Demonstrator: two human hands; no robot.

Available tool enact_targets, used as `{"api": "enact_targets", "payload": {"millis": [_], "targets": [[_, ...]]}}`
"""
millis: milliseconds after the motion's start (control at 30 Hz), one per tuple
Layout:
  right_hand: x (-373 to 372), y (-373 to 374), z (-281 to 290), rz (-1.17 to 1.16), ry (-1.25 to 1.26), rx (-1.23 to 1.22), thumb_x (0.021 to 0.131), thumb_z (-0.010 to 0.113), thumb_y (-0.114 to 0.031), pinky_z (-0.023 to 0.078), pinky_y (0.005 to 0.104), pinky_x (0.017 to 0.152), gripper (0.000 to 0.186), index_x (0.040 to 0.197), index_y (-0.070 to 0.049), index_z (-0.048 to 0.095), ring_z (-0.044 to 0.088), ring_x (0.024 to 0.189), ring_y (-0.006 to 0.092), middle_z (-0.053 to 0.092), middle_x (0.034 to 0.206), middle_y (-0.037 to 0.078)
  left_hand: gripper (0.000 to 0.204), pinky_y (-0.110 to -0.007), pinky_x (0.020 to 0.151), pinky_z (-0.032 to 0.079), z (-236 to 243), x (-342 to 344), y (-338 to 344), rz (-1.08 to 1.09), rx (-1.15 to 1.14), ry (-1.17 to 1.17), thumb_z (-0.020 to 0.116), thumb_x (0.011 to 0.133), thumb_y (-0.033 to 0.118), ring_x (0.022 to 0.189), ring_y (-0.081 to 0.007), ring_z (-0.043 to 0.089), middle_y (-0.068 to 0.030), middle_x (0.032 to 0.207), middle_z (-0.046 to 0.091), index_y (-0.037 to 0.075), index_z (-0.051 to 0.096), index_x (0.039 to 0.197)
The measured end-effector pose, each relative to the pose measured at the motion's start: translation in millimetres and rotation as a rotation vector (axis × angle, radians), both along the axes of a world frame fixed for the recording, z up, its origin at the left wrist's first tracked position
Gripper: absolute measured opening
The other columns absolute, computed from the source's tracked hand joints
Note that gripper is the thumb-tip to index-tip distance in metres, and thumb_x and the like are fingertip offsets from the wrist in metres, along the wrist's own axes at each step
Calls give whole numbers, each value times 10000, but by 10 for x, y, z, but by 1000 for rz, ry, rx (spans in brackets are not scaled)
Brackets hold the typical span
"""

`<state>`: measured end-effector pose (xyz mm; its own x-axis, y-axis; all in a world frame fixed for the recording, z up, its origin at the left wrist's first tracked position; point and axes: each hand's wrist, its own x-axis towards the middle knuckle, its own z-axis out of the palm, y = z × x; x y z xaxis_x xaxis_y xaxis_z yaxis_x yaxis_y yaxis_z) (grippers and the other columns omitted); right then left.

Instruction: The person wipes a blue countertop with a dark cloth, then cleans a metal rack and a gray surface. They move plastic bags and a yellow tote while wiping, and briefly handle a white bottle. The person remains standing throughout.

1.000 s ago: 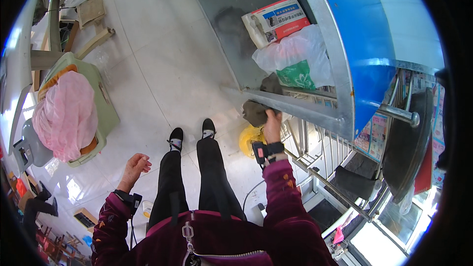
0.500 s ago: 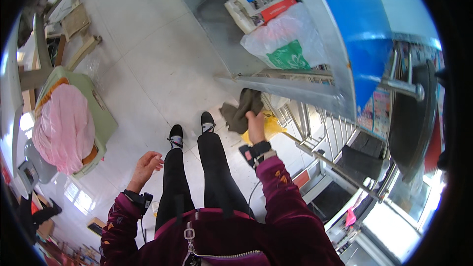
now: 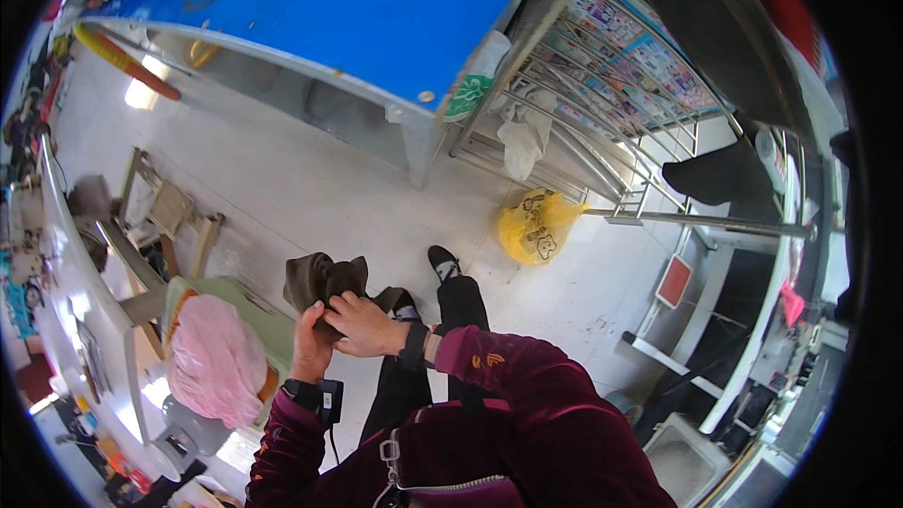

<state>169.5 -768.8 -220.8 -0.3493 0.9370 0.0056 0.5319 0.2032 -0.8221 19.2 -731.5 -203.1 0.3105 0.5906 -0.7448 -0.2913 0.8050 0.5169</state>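
Note:
A crumpled dark olive-brown cloth (image 3: 322, 282) is bunched up in front of me, left of my feet. My left hand (image 3: 312, 346) grips its lower edge with the thumb up. Beside it, my right hand (image 3: 372, 324) is closed on the same cloth, and the two hands touch. Part of the fingers is hidden by the cloth and by the other hand. Just left of the hands lies a pink plastic bag (image 3: 216, 357) on a pale green bin (image 3: 259, 306).
A blue-topped table (image 3: 310, 9) stands ahead. On the right are a metal rack (image 3: 602, 146) with a whitish cloth (image 3: 527, 136) on it and a yellow plastic bag (image 3: 536, 226) below. A wooden chair frame (image 3: 169, 216) and a white table (image 3: 85, 263) are at the left.
My right hand has brought the cloth from beside the rack leftward to my left hand, which now grips it too. The view has turned, showing more of the blue tabletop.

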Motion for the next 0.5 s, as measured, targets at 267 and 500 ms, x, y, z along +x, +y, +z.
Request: {"api": "enact_targets", "payload": {"millis": [267,500], "targets": [[689,-56,325,-27,132,-56,772,692,-320,465,402,904,571,1278,-121,519,482,1076,323,495,1160,127,373,-371,951,450,102,436,173,-114,130,-23,598,876,235,1069,-224,593,-83,1151,638,35,587,1191],[1812,11,588,-325,378,-254,821,666,-191,518,343,821,426,1230,-116,574,629,955,218,596,1205,99,365,-346,931,473,315,580,339,-10,106,-57,607,851,124,1044,-212,606,-85,1127,633,21,572,1199]]}}
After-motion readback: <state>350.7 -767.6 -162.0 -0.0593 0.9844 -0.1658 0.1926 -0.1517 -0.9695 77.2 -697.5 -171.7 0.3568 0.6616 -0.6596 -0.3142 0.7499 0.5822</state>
